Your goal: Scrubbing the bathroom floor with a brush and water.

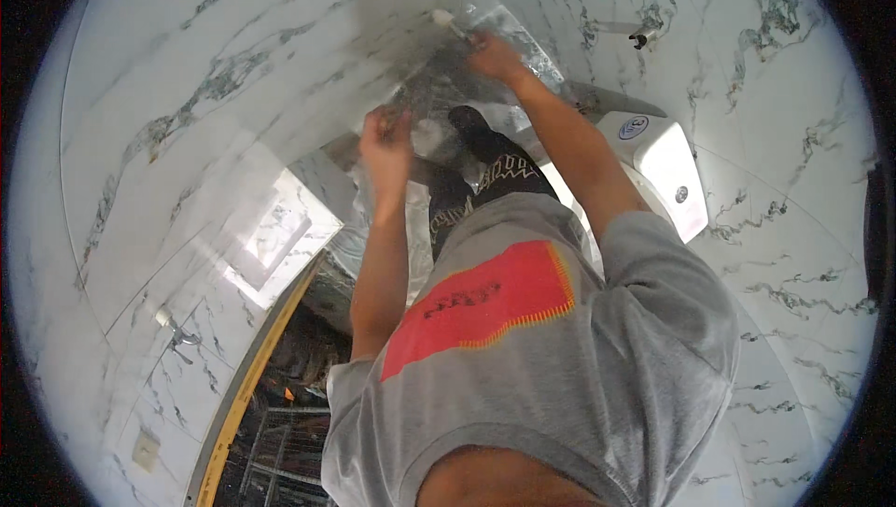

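My right hand point(493, 55) is closed around a slim tool with a whitish tip point(442, 17), held close to the marble-patterned wall point(308, 24). Blur hides what kind of tool it is. Lower and to the left, my left hand point(387, 136) is raised near the same wall with its fingers curled; whether anything is in it cannot be made out. Behind my right hand lies a shiny, clear-looking sheet point(528, 45). Below the hands, crumpled translucent plastic point(418, 220) covers part of the floor beside my legs.
A white toilet cistern point(661, 164) stands at the right, under a metal wall fitting point(640, 38). On the left are a metal valve point(183, 336), a wall plate point(145, 449) and a yellow-edged doorway point(238, 402) with metal racking point(280, 437) beyond.
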Available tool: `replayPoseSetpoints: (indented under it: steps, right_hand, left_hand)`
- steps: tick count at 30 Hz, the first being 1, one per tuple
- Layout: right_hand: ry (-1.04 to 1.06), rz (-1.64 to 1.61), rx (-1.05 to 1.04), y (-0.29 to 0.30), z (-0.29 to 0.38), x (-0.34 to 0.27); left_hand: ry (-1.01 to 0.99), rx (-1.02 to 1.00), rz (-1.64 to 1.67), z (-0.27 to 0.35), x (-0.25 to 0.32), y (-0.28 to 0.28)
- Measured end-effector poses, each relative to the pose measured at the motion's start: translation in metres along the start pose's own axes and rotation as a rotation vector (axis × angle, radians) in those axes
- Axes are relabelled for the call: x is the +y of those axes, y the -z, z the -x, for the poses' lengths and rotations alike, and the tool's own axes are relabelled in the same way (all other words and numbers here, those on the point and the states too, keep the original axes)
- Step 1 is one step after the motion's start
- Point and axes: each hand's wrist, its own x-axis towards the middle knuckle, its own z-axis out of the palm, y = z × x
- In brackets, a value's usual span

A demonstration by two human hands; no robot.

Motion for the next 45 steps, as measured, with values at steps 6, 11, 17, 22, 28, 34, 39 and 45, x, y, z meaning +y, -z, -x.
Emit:
replayPoseSetpoints:
  steps: [6, 11, 17, 22, 28, 34, 39, 45]
  right_hand:
    - [0.061, -0.24, -0.021, 0.004, -0.01, 0.018]
    - [-0.121, -0.599, -0.038, 0.001, -0.01, 0.034]
    - [-0.266, -0.927, -0.13, 0.002, -0.008, 0.044]
    - [-0.265, -1.305, -0.223, 0.013, 0.004, 0.05]
    - [-0.426, -1.677, -0.156, -0.004, 0.018, 0.058]
    - [-0.127, -0.354, -0.043, -0.065, 0.047, 0.048]
    - [-0.149, -0.433, -0.008, -0.107, 0.044, 0.023]
    - [-0.257, -0.596, 0.329, -0.094, 0.066, 0.026]
  left_hand:
    - [-0.187, -0.374, -0.274, -0.043, -0.021, -0.058]
    - [-0.202, -0.617, -0.24, -0.067, -0.041, -0.1]
    - [0.042, -0.821, -0.47, -0.09, -0.06, -0.145]
    - [0.256, -0.857, -0.33, -0.094, -0.051, -0.161]
    - [0.531, -0.699, 0.213, -0.098, -0.043, -0.171]
    - [0.538, -0.683, 0.22, -0.099, -0.055, -0.175]
    - [0.472, -0.729, 0.003, -0.104, -0.047, -0.174]
    - [0.72, -0.846, 0.224, -0.109, -0.031, -0.175]
